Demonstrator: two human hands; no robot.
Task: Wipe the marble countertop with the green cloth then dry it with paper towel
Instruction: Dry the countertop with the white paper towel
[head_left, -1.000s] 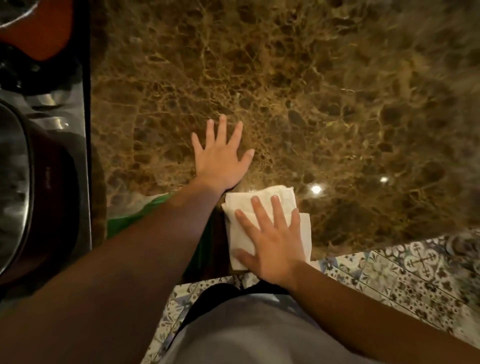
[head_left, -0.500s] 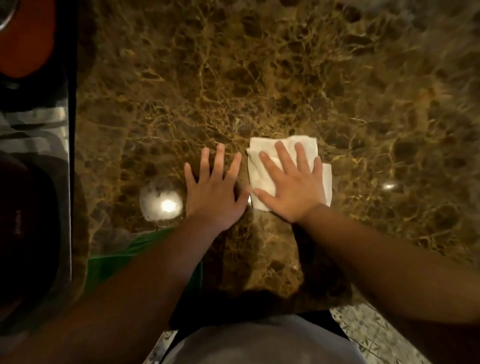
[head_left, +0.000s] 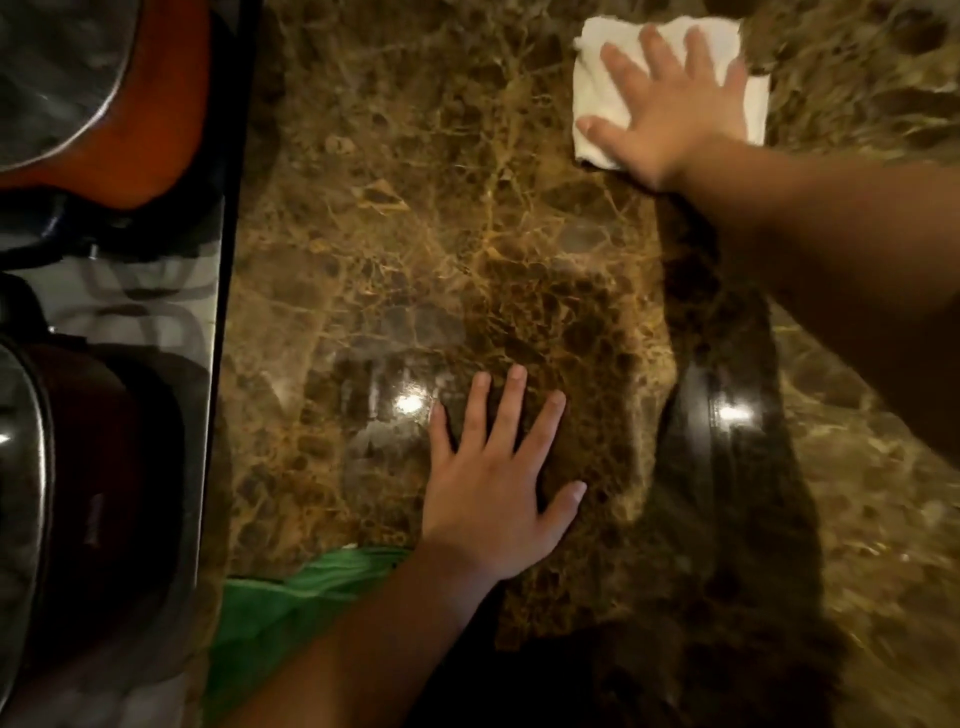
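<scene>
Brown marble with gold veining fills the tabletop (head_left: 415, 218), glossy enough to throw back two bright ceiling-light spots near its near edge. My right hand (head_left: 670, 104) reaches out to the far edge, palm down on the folded white paper towel (head_left: 597, 104), fingers (head_left: 623, 60) spread flat across it and pressing it to the stone; the towel's corners show past my hand on the left and right. My left hand (head_left: 493, 499) lies flat on bare marble toward the near edge, fingers fanned apart and holding nothing. Just behind that wrist, at the near-left corner, the green cloth (head_left: 270, 618) lies bunched, partly hidden under my forearm. Along the left edge runs a dark strip, and beyond it sit an orange pot (head_left: 161, 119) with a metal lid and what looks like a dark, metal-rimmed vessel (head_left: 78, 467), too dim to tell for sure.
</scene>
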